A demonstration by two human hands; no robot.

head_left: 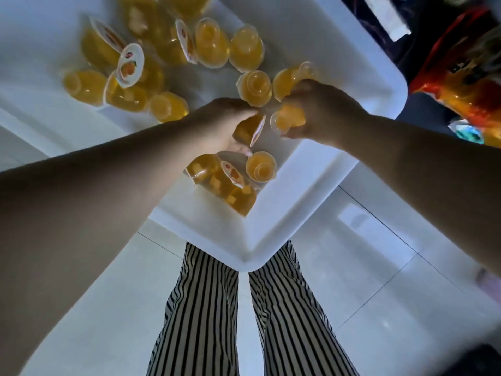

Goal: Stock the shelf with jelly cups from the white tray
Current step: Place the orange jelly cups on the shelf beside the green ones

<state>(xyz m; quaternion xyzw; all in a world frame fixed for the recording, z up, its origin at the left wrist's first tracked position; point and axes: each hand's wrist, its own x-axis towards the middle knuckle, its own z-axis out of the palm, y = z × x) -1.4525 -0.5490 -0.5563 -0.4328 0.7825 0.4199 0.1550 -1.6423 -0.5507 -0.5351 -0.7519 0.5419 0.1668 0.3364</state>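
Jelly cups (189, 58) lie loose in the white tray (311, 202), yellow-orange with fruit pieces inside, some on their sides and some with their bases up. I count roughly sixteen still lying in the tray: about eleven in the far cluster, two just beyond the hands, and three in the near corner; overlaps make the far count uncertain.

Two more are being held. The left hand (230, 126) has its fingers curled round one cup (248, 130), whose lid faces right. The right hand (317, 109) grips another cup (288, 120), lid toward the left, so the two held cups sit just beside each other over the tray. A further cup touches the right hand's knuckles at the far side; whether the fingers also hold it I cannot tell.

The step in hand looks like the pick-up, with both hands loaded over the tray. No shelf shows in view, so the next move would call for lifting both cups clear of the tray wall and turning toward wherever the shelf stands, then setting each down upright.

Around this: striped trousers (206, 308) below the tray corner, a pale tiled floor (379, 280), and one red and orange packet (466, 74) at the far right
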